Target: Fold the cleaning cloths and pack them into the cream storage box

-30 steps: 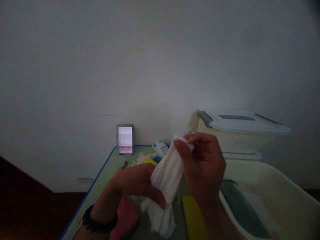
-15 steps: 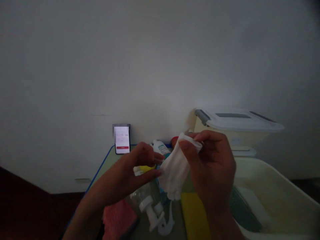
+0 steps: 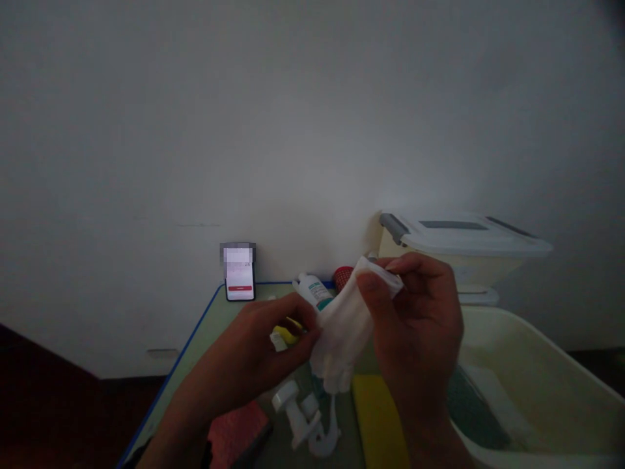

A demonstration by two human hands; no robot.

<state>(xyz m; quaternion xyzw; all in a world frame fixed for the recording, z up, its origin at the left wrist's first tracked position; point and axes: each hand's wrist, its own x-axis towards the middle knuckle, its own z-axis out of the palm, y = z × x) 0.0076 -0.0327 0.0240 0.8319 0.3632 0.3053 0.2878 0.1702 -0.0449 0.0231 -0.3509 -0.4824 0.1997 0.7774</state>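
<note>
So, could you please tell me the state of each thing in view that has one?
White glove: held up, hanging
Left hand: pinching the glove's near-left edge
Right hand: pinching the glove's top
Phone: propped upright, screen lit
Storage box: lid on
Basin: uncovered
Labelled bottle: tilted
Pump bottle: apparently lying, mostly hidden
Yellow cloth: lying flat
Pink cloth: partly hidden

The head camera faces a wall (image 3: 303, 130) — close.
</note>
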